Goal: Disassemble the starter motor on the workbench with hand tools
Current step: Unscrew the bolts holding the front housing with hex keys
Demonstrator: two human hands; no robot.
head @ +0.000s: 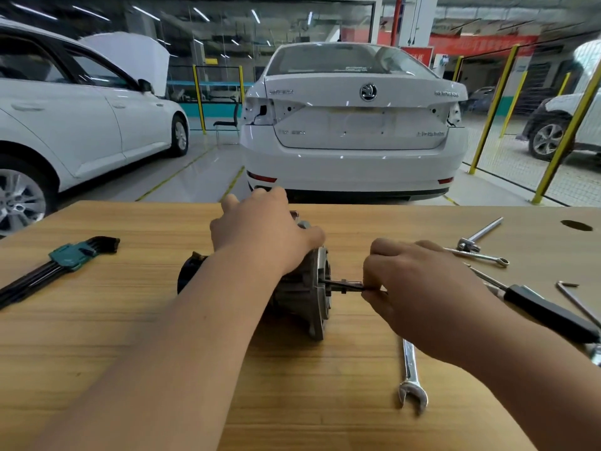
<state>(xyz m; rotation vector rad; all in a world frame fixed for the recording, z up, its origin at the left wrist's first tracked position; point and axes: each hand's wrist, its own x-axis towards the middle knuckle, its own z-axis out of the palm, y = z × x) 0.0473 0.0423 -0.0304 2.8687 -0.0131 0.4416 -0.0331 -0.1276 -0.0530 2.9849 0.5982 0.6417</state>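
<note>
Workbench [130, 320], left hand [260, 229] gripping starter motor [309, 288], right hand [419, 284] pinching its shaft [341, 284]

The workbench [136, 327] is showing matt, pale wood grain. On it, the starter motor [312, 288] is looking like dull grey cast metal. Right of the motor, the spanner [410, 369] is gleaming as polished chrome, and the screwdriver handle [549, 312] is appearing as matt black plastic.
</note>
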